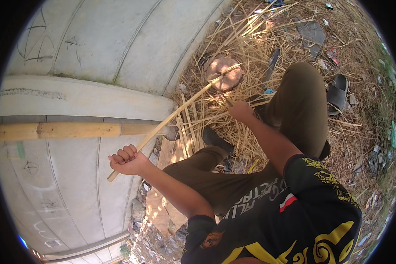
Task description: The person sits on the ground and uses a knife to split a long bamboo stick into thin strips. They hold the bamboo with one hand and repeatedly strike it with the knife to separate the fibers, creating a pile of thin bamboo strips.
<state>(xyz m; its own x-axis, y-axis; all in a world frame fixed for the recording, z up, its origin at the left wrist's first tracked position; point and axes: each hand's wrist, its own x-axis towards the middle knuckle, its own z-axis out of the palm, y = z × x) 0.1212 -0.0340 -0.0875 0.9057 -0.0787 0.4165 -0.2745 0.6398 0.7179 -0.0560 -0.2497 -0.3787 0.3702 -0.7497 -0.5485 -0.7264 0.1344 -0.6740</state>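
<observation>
A long, narrow strip of pale yellow split bamboo (176,113) slants between the person's left hand (130,160) and a round, reddish-brown chopping block (232,80) on the ground. It looks straight-edged and smooth, with a squared near end jutting past the fist; its far end lies at the block, though whether it touches the top is hard to tell. The left fingers are curled tight around the strip near that squared end. The right hand (240,111) is closed around a small, dark-handled tool (229,102), its thin front part pointing toward the block.

The ground outdoors is thickly covered with straw-coloured bamboo strips and shavings (246,132), mixed with scraps of litter. A dark grey slip-on sandal (337,94) lies to the right, beyond the raised knee. On the left stands a pale grey panelled concrete wall (97,53) with dark scribbles, and a thick yellow bamboo pole (77,130) runs along it.
</observation>
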